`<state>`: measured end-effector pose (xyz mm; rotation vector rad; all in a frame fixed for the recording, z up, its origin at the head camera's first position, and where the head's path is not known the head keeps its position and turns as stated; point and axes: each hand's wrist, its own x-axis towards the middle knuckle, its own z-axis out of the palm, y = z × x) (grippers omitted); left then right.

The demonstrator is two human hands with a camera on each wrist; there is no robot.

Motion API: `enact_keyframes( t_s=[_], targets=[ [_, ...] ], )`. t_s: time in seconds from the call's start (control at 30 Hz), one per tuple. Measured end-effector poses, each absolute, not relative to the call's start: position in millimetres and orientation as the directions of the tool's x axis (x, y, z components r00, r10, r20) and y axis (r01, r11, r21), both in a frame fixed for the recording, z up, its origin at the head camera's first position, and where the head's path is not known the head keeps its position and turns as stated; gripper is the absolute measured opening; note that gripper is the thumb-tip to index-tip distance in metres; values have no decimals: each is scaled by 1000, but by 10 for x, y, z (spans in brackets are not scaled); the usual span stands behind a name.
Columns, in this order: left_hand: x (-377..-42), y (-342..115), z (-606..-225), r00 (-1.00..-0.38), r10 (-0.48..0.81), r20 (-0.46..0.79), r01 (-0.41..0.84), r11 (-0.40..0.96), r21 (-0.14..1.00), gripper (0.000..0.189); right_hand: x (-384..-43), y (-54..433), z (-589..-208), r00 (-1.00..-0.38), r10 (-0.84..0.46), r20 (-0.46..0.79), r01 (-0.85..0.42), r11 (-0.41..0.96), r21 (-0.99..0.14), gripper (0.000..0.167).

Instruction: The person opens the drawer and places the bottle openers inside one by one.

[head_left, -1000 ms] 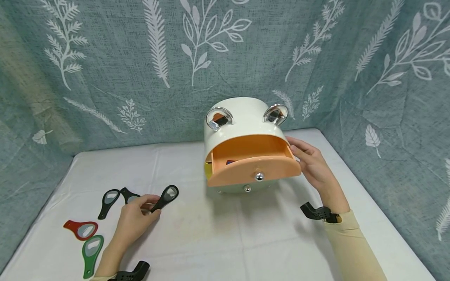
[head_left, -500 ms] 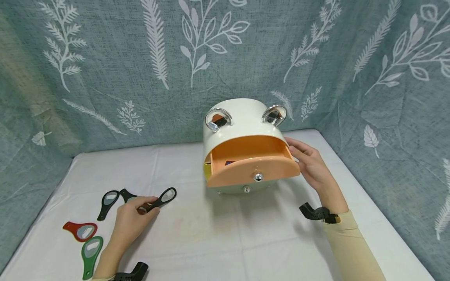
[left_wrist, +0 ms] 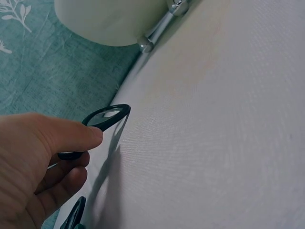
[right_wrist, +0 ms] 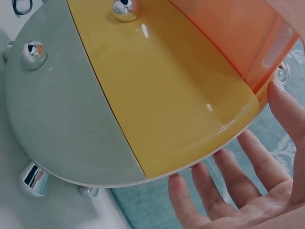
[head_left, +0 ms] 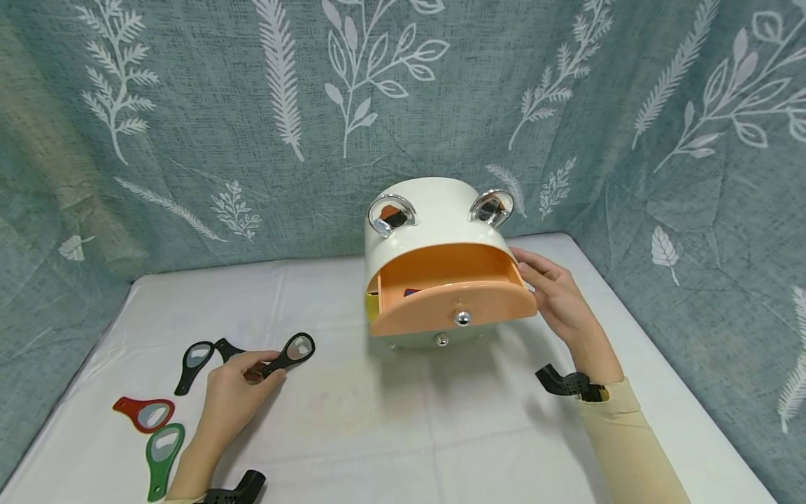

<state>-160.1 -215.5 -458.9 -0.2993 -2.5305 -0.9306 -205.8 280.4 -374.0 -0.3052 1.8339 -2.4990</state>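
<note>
Black opener, pinched by curled left fingers

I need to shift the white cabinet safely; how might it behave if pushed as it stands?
The white cabinet looks rigid, and its glossy shell may feel slippery. With the orange drawer pulled out, it may be somewhat apt to tip forward. Its short silver feet would probably slide, perhaps rucking the white cloth.

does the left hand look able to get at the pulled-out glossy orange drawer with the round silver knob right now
Probably yes: nothing visible stands between the left hand and the orange drawer, whose top is open. That hand pinches a black teardrop-shaped opener, though.
</note>
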Motion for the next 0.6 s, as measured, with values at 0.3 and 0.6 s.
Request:
enact_keyframes(
  t_s=[0.3,0.6],
  targets=[
    [-1617,-2159,-4617,-879,48,474,347,747,567,32,-2058,2803,-3751,-980,-134,146,-98,-311,-945,32],
    [-1617,-2146,-4607,-869,40,493,356,742,568,32,-2062,2814,-3767,-979,-136,155,-106,-312,-944,32]
  ],
)
